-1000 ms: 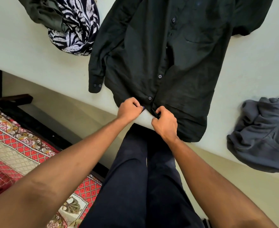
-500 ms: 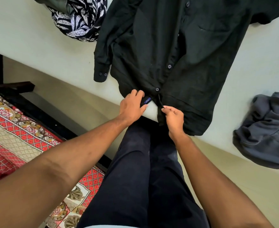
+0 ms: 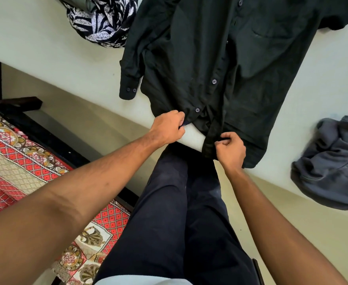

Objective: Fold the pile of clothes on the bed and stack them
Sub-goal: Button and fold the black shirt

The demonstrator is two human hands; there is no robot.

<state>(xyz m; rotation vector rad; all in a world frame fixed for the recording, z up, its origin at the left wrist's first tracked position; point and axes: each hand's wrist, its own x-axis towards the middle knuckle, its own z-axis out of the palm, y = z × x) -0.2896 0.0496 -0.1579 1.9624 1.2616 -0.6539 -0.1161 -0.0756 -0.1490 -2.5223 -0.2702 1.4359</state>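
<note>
black shirt (image 3: 230,68) flat on bed (image 3: 45,48), hem overhanging near edge | left hand (image 3: 169,126) pinching one front hem, right hand (image 3: 230,150) pinching the other | risk imo: tug too hard, whole shirt slides off

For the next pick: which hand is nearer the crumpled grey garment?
Right. The right hand pinches the hem of the black button shirt, left of the crumpled grey garment; the left hand holds the hem farther left.

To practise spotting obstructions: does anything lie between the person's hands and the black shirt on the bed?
Nothing visible does. The left hand and right hand pinch the black shirt at its hem; the grey garment and patterned cloth lie aside.
</note>
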